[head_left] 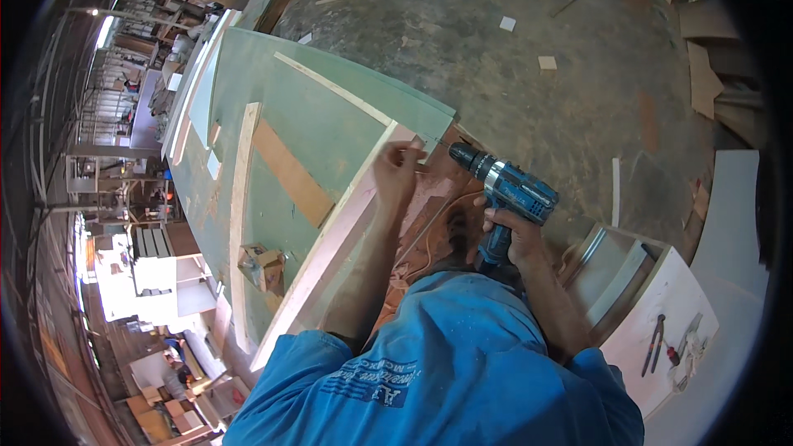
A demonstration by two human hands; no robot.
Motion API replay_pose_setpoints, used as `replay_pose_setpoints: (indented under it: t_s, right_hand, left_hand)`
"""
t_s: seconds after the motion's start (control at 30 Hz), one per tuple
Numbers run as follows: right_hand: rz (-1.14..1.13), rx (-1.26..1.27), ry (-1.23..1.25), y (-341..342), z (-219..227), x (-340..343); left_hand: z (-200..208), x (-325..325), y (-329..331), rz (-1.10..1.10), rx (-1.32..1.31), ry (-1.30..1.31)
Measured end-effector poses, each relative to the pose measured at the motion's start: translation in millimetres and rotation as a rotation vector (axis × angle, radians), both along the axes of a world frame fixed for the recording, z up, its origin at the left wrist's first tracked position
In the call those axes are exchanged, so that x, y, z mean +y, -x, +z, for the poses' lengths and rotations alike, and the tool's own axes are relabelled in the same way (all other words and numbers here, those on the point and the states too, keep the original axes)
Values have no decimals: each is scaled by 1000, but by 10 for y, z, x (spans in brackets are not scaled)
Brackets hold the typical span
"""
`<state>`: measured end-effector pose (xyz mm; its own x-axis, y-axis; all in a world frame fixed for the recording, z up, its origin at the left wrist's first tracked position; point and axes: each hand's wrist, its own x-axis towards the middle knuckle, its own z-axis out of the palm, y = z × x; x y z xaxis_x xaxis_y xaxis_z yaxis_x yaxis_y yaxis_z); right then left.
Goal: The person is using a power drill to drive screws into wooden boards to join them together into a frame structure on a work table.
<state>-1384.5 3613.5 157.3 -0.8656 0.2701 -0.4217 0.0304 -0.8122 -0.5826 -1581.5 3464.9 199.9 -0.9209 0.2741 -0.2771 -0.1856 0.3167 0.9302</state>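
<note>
Just beyond the wearer's blue shirt [462, 363], the right hand [520, 235] wraps its fingers around the handle of a cordless drill [516, 192], its bit pointing left and far. Left of the drill, the blurred left hand [399, 169] bends its fingers at a pinkish board's [330, 248] far end, their grip impossible to tell; farther, a green tabletop [318, 132] bears wooden strips [243, 215].

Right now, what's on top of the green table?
On the green table: a brown strip, pale wooden strips and a small cardboard box, among other pieces. The surface under them is covered; the box's contents are unclear.
</note>
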Motion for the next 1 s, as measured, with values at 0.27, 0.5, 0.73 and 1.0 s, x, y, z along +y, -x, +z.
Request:
replay_pose_setpoints:
  t_s: [0.27, 0.5, 0.73, 1.0]
  right_hand:
    - [-19, -5, -155, 121, -296, -189]
    - [-20, -37, -156, 205, -375, -318]
    - [-71, -4, -130, 339, -503, -439]
    - [-86, -3, -121, 422, -492, -475]
  left_hand:
    - [180, -456, 1386, -708, 844, 655]
    - [-42, -344, 1888, -1100, 592, 684]
    - [-196, -325, 2026, -1130, 475, 546]
    - [-234, -358, 2051, -1131, 448, 472]
